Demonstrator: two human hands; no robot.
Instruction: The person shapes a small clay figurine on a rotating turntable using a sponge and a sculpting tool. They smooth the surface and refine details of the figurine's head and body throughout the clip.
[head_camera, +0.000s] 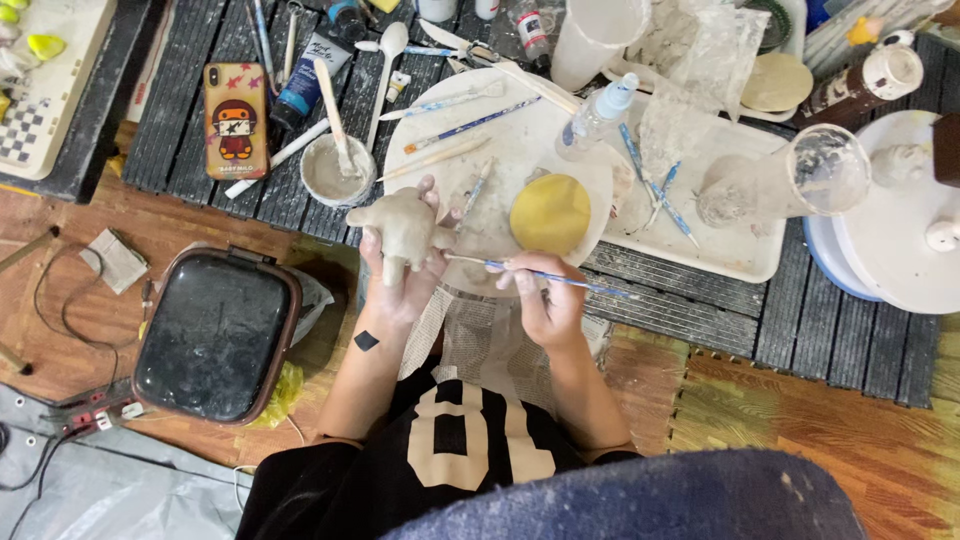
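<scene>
Far left: a cream tray (45, 95) with small yellow-green pieces sits at the edge of the dark slatted table (190, 130).
Floor left: a dark rounded case with a brown rim (215, 335) lies on the wooden floor, cables beside it.
Phone: a phone in an orange cartoon case (235, 118) lies flat on the slats, just left of a small bowl of grey slip (335, 172) with a stick standing in it.
Left hand: the left hand (400, 285) is closed around a grey clay figure (405, 228), fingers wrapped under and behind it, held over the near edge of the round white board (520, 145).
Clay figure: stubby limbs stick out; its right side meets the brush tip.
Right hand: the right hand (545, 295) pinches a thin blue-handled brush (550, 277), the tip touching the figure, the handle pointing right.
Board: a yellow round sponge (550, 213) lies on it, just above the right hand.
Right: a white tray (735, 255) carries a tipped clear cup (800, 178); a spray bottle (597, 113) lies near it.
</scene>
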